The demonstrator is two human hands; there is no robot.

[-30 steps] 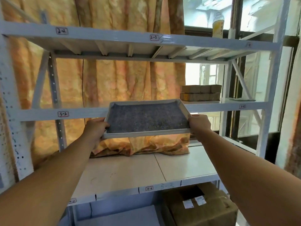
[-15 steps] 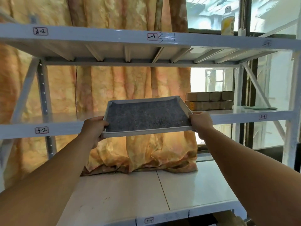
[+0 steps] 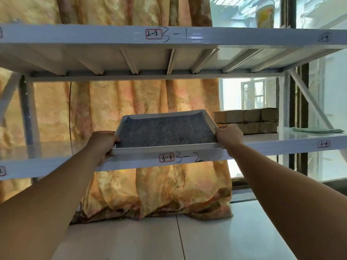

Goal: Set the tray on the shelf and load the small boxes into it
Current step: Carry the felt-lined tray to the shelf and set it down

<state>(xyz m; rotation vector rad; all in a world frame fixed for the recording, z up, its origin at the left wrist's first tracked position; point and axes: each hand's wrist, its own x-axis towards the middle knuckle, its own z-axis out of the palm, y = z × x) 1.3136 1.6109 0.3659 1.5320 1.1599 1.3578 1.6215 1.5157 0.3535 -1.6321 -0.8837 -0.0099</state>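
A shallow grey tray (image 3: 165,151) with a dark speckled bottom sits at the front edge of the middle shelf (image 3: 281,145), just above the label 3-3. My left hand (image 3: 103,143) grips its left rim and my right hand (image 3: 229,135) grips its right rim. Whether the tray rests fully on the shelf I cannot tell. Several small brown cardboard boxes (image 3: 246,120) stand stacked in two layers on the same shelf, right of the tray and behind my right hand.
A green cloth (image 3: 317,130) lies on the middle shelf right of the boxes. The upper shelf (image 3: 169,35) hangs overhead with a bottle (image 3: 265,13) on it. An orange curtain (image 3: 131,109) hangs behind the rack. A white lower shelf (image 3: 187,239) spreads below my arms.
Both hands have carried the tray up and forward, from below shelf height to the middle shelf's front edge. My view has tilted upward and moved closer.
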